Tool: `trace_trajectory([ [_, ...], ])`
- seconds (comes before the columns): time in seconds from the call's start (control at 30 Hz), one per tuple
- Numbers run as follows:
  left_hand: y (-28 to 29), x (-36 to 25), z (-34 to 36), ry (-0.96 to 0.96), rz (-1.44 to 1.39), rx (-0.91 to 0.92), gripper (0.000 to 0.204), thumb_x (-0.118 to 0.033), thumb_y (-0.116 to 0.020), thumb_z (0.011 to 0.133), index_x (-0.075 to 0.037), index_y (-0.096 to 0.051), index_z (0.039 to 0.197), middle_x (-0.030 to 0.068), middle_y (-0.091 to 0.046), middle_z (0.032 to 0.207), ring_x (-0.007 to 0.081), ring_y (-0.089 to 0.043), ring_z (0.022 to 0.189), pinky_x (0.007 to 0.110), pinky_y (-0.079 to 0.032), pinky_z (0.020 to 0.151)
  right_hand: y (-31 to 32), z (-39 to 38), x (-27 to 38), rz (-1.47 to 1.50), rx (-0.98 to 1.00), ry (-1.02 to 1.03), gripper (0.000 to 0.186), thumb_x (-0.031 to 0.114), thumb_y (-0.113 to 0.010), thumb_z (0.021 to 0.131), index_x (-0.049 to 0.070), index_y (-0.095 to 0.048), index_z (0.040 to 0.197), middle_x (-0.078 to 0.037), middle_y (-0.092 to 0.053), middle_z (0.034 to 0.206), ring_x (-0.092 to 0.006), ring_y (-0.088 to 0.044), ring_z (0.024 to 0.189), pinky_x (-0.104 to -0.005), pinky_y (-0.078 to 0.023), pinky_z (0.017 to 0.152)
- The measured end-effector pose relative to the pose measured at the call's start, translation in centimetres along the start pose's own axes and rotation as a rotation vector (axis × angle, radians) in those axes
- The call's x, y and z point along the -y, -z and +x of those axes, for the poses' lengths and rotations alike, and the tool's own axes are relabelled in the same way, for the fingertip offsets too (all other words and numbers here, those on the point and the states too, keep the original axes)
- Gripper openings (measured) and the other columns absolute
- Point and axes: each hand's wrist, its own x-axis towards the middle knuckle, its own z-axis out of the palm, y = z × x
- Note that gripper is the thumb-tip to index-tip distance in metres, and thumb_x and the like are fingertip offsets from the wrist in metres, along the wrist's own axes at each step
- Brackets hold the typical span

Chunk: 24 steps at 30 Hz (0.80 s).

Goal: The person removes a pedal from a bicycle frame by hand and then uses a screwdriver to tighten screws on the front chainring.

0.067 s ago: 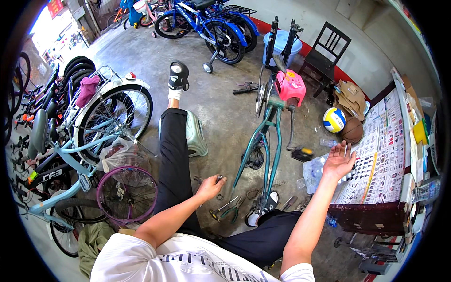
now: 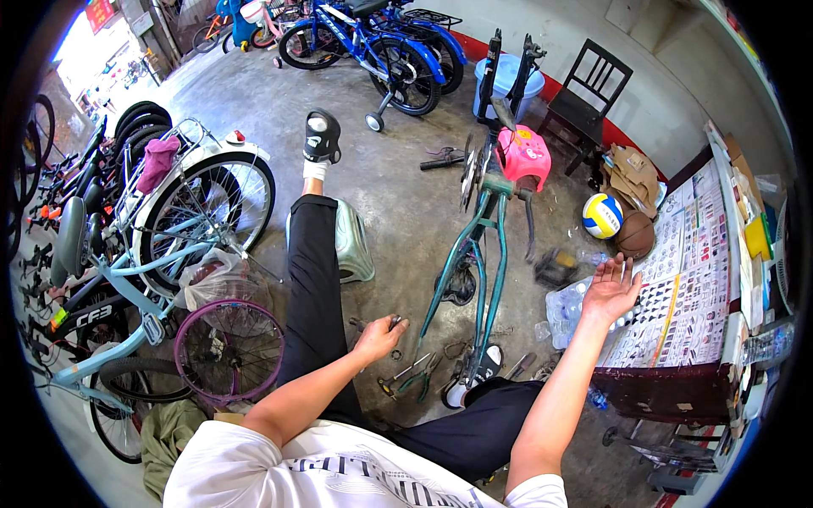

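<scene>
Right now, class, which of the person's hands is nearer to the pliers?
Left. The left hand is close by, to the left of the pliers; the right hand is farther off, right of the frame.

Dark chair [image 2: 578, 110], blue bicycles [image 2: 357, 49], brown cardboard [image 2: 631, 175]

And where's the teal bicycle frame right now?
Head view, just right of centre: the teal bicycle frame is between the left hand and the right hand, its near end beside the right shoe.

One teal frame [image 2: 503, 245], two balls [image 2: 602, 216], one chair [image 2: 577, 112]
</scene>
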Motion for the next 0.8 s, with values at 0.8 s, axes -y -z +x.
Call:
trace_trajectory([
  [0.8, -1.2, 1.7, 0.2, -0.058, 0.056, -0.022, 0.041, -0.039, -0.059, 0.103, 0.0, -0.06, 0.09, 0.0062, -0.059, 0.068, 0.0164, -0.056, 0.064, 0.037, -0.046, 0.062, 0.3, -0.3, -0.1, -0.052, 0.008, -0.014, 0.044, 0.045, -0.057, 0.099, 0.009, -0.058, 0.125, -0.008, -0.067, 0.112, -0.0189, -0.064, 0.093, -0.0346, -0.052, 0.085],
])
